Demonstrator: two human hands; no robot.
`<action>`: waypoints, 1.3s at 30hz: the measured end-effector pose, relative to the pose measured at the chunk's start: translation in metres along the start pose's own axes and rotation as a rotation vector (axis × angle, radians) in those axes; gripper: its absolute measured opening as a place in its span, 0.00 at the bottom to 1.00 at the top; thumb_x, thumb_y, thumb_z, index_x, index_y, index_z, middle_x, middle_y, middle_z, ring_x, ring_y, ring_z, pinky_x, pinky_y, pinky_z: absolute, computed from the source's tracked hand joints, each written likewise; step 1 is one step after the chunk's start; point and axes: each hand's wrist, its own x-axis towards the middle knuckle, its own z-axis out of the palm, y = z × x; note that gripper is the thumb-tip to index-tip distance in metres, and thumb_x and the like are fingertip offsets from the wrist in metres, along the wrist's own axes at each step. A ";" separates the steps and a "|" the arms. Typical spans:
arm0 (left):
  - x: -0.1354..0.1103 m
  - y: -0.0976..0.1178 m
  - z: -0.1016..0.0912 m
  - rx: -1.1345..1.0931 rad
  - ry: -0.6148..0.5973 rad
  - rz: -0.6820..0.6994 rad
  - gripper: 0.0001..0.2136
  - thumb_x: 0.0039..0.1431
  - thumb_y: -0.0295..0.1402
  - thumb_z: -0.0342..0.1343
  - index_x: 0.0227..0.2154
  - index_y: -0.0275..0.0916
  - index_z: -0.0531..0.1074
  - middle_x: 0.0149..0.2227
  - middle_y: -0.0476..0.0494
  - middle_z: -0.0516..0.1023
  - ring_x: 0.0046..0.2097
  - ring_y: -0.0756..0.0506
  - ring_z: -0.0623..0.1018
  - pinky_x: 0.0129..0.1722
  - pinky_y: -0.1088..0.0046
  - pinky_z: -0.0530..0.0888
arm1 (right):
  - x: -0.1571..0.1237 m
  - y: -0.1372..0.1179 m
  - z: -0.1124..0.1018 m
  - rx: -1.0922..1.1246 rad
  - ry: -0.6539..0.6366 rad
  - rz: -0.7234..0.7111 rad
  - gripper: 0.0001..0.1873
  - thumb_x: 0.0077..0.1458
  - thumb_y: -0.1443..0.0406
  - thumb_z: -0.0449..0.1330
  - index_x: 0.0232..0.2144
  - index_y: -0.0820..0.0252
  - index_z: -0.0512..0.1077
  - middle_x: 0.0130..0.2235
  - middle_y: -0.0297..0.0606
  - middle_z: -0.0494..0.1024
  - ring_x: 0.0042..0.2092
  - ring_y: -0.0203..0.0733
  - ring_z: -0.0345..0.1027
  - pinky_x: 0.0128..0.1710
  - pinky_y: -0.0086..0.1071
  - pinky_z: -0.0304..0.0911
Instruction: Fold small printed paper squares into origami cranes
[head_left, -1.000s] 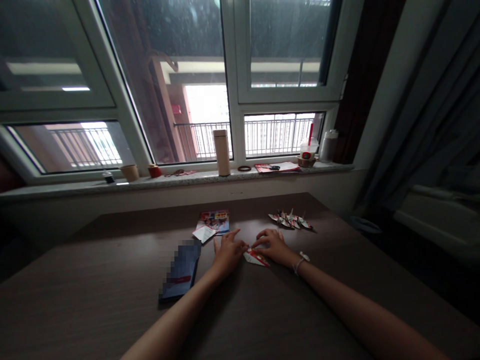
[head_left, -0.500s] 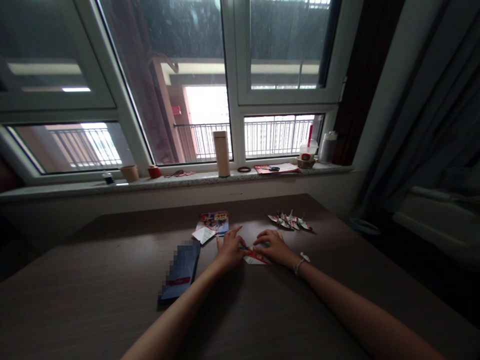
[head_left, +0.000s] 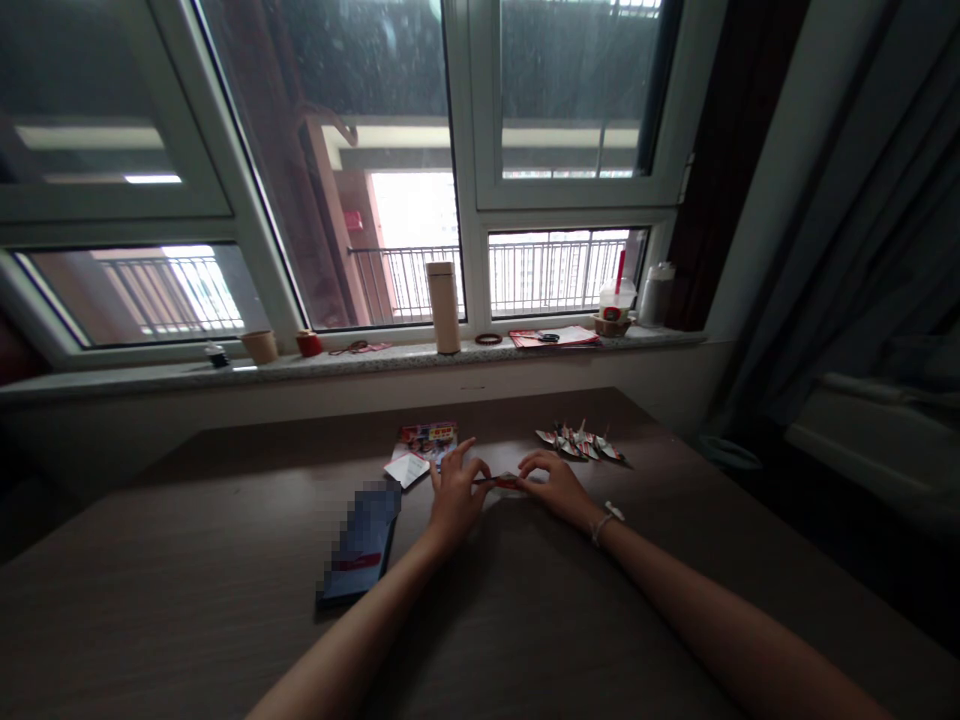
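My left hand (head_left: 452, 491) and my right hand (head_left: 551, 482) meet over the middle of the dark wooden table (head_left: 187, 600). Between their fingertips they pinch a small folded piece of red-and-white paper (head_left: 501, 482), held just off the tabletop and seen nearly edge-on. My left index finger sticks up; the other fingers curl onto the paper. A bracelet sits on my right wrist. Several finished folded paper cranes (head_left: 579, 443) lie in a row behind my right hand.
A colourful leaflet (head_left: 427, 440) and a white folded sheet (head_left: 407, 467) lie behind my left hand. A dark flat packet (head_left: 362, 540) rests to the left. On the windowsill (head_left: 112, 375) stand a tall beige flask (head_left: 444, 306), cups and a drink with a straw (head_left: 618, 298).
The folded paper lay flat on the table under both hands; now both hands have lifted it and moved slightly away from me, holding it edge-on between the fingertips.
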 end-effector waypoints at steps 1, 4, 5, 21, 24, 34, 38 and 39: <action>0.000 -0.001 0.000 0.007 0.014 -0.007 0.04 0.58 0.32 0.57 0.37 0.44 0.73 0.64 0.41 0.62 0.65 0.38 0.60 0.64 0.42 0.48 | 0.000 -0.002 -0.002 -0.016 0.024 -0.016 0.05 0.52 0.62 0.63 0.27 0.57 0.74 0.39 0.39 0.78 0.46 0.45 0.69 0.52 0.40 0.60; -0.002 -0.003 0.001 0.041 0.025 -0.046 0.09 0.59 0.34 0.56 0.43 0.46 0.74 0.63 0.40 0.62 0.65 0.37 0.60 0.64 0.42 0.49 | -0.002 -0.008 -0.007 -0.148 0.044 -0.084 0.03 0.53 0.66 0.61 0.27 0.57 0.73 0.38 0.37 0.77 0.47 0.45 0.68 0.57 0.45 0.55; -0.002 -0.003 0.001 0.058 0.021 -0.059 0.10 0.59 0.35 0.56 0.44 0.47 0.74 0.63 0.41 0.63 0.65 0.37 0.60 0.64 0.42 0.50 | -0.003 -0.010 -0.008 -0.189 0.030 -0.107 0.03 0.53 0.67 0.61 0.27 0.57 0.73 0.38 0.37 0.77 0.48 0.45 0.68 0.59 0.46 0.52; -0.009 -0.002 0.007 0.198 -0.168 -0.127 0.13 0.61 0.46 0.53 0.45 0.55 0.78 0.64 0.41 0.63 0.64 0.32 0.60 0.61 0.32 0.44 | -0.007 -0.012 -0.004 -0.259 -0.172 -0.023 0.08 0.56 0.64 0.60 0.36 0.52 0.80 0.45 0.41 0.78 0.53 0.48 0.66 0.63 0.53 0.39; -0.008 -0.002 0.009 0.184 -0.195 -0.146 0.15 0.60 0.47 0.54 0.48 0.57 0.76 0.64 0.40 0.62 0.65 0.32 0.58 0.60 0.31 0.43 | -0.006 -0.007 -0.002 -0.216 -0.188 -0.012 0.09 0.55 0.65 0.61 0.36 0.52 0.81 0.45 0.41 0.78 0.53 0.47 0.66 0.61 0.48 0.46; -0.005 0.008 0.003 0.143 -0.215 -0.125 0.12 0.60 0.41 0.56 0.46 0.59 0.77 0.63 0.43 0.64 0.63 0.33 0.61 0.60 0.31 0.47 | -0.005 -0.007 -0.005 -0.234 -0.243 -0.006 0.08 0.52 0.60 0.65 0.37 0.50 0.80 0.41 0.37 0.76 0.53 0.48 0.63 0.62 0.53 0.40; -0.005 0.007 0.002 0.139 -0.264 -0.125 0.10 0.59 0.43 0.56 0.42 0.59 0.79 0.64 0.44 0.63 0.64 0.32 0.60 0.60 0.30 0.44 | -0.004 -0.007 -0.006 -0.250 -0.265 0.011 0.09 0.51 0.60 0.66 0.37 0.50 0.81 0.42 0.39 0.76 0.54 0.50 0.63 0.64 0.59 0.33; -0.005 0.006 0.001 0.137 -0.278 -0.127 0.11 0.59 0.44 0.56 0.42 0.60 0.79 0.64 0.44 0.62 0.64 0.32 0.59 0.60 0.30 0.43 | -0.004 -0.007 -0.006 -0.253 -0.272 0.011 0.09 0.51 0.60 0.66 0.37 0.50 0.81 0.42 0.39 0.76 0.54 0.50 0.63 0.64 0.59 0.33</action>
